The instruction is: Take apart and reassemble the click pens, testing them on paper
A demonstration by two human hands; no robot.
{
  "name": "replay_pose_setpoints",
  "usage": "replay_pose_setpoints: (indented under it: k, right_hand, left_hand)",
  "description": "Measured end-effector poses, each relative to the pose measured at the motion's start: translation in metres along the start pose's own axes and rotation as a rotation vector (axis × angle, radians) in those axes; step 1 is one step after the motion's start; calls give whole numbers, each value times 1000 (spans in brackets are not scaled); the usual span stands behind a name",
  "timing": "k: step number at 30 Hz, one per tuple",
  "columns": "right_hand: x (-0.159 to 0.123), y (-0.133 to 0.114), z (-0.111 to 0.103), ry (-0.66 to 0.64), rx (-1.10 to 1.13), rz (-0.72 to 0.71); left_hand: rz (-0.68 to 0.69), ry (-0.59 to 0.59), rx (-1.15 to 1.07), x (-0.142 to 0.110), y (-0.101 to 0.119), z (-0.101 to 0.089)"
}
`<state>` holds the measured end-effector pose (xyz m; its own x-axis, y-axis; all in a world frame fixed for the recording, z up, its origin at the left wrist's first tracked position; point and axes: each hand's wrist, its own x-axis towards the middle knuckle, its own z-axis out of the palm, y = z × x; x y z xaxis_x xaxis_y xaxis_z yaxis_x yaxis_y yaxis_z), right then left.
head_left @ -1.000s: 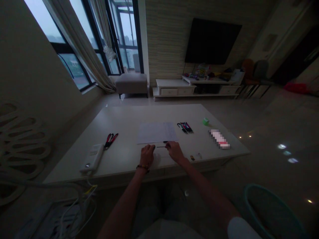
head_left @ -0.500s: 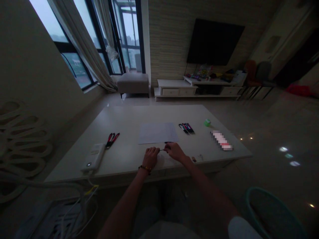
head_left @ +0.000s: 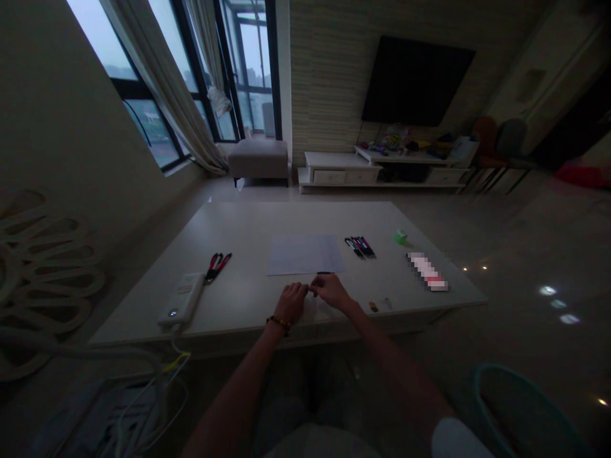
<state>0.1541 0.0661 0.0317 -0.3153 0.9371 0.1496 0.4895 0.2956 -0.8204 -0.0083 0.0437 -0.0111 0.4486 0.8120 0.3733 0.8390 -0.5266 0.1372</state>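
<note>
Close together above the near edge of the white table (head_left: pixel 229 312), my left hand (head_left: pixel 292 301) and my right hand (head_left: pixel 330 291) meet fingertip to fingertip. A slim pen part (head_left: pixel 309 289), mostly covered by fingers, lies between them. My left fingers are closed around one end of it, and my right thumb and fingers pinch the other. Just beyond the right hand lies a small dark piece (head_left: pixel 325 273), by the lower edge of a white paper sheet (head_left: pixel 305 254). Several pens (head_left: pixel 361 247) lie side by side to the right of the sheet.
On the left are red-handled pliers (head_left: pixel 218 267) and a white power strip (head_left: pixel 184 299) with a cable. To the right lie a green object (head_left: pixel 400 237), a pixelated item (head_left: pixel 427 272) and small bits (head_left: pixel 373 306). A teal-rimmed bin (head_left: pixel 477 381) stands on the floor.
My hands have drawn closer together, and less of the slim part shows between them. The whole view has shifted slightly; the things on the table lie as before.
</note>
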Motion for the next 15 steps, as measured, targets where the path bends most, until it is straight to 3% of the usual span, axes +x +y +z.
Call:
replay_pose_setpoints:
  k: [4,7,11,15]
  right_hand:
    - [2,4,11,13,62,29]
    - [4,16,1,8,113,1]
    - [10,45,-28,260,-111,6]
    - [22,71,-42,234,-337,14]
  left_hand:
    - [-20,24,26,1,-1,-1]
    - [-69,30,56,2,-3,-1]
    - [-170,128,-5,3,-8,4]
    - [-231,227,-93,3,-11,6]
